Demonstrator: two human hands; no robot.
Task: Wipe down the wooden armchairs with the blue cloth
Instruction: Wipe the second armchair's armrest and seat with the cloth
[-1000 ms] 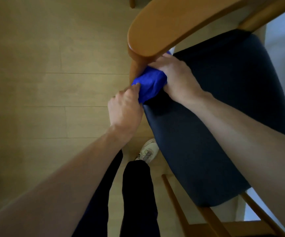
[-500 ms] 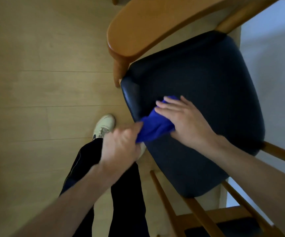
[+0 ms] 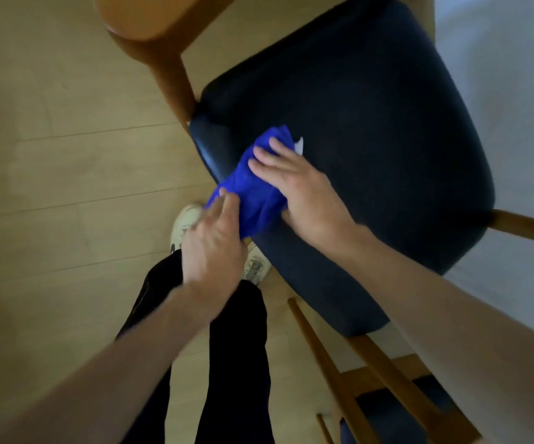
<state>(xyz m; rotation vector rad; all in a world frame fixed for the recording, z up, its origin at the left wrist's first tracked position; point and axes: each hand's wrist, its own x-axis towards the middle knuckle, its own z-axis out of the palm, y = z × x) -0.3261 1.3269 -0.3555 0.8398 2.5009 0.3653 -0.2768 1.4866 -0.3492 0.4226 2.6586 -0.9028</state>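
Note:
A wooden armchair [image 3: 169,75] with a dark navy seat cushion [image 3: 371,129] fills the upper right of the view. The blue cloth [image 3: 253,193] lies bunched on the cushion's left front edge. My right hand [image 3: 301,190] presses flat on the cloth with straight fingers, a small white tag showing by the fingertips. My left hand [image 3: 211,241] pinches the cloth's lower left end between fingers and thumb, just off the cushion's edge.
Pale wooden floor [image 3: 51,155] spreads to the left. My dark trouser legs [image 3: 227,363] and white shoes [image 3: 185,225] stand beside the chair. A second wooden chair frame [image 3: 371,379] with a dark seat sits at the bottom right. A white surface [image 3: 509,75] lies at the right.
Both hands brought the cloth from under the wooden armrest post down onto the seat cushion's edge. The right hand now lies flat on it and the view has shifted toward the seat.

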